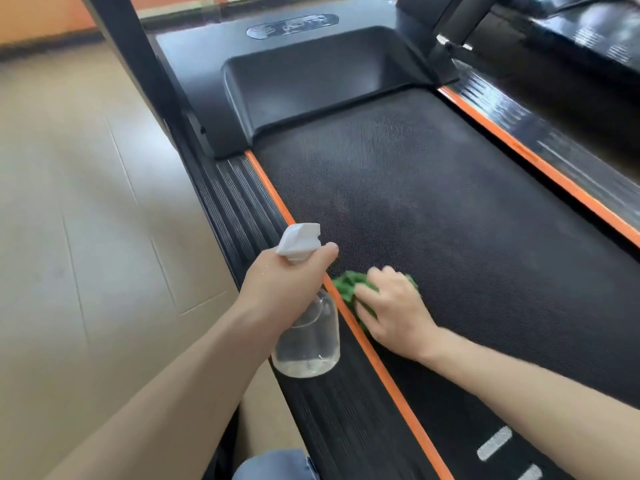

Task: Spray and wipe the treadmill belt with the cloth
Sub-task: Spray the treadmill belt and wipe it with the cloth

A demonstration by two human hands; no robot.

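The right hand (391,306) presses a bunched green cloth (349,289) onto the near left edge of the black treadmill belt (433,202), fingers curled over it. Just left, the left hand (287,282) grips a clear spray bottle (306,344) above the ribbed side rail (239,202), beside the orange strip (273,195).

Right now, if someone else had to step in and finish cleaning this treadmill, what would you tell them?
Left hand: its grip is round the neck of the clear spray bottle, held above the left side rail, nozzle toward the belt.
Right hand: presses the green cloth onto the treadmill belt, close to the left orange strip.
Done: wiping is under way at the near left edge; I cannot tell how much has been sprayed or wiped.
Left: work the cloth across the belt to the right orange strip and up toward the motor cover, spraying again as needed.
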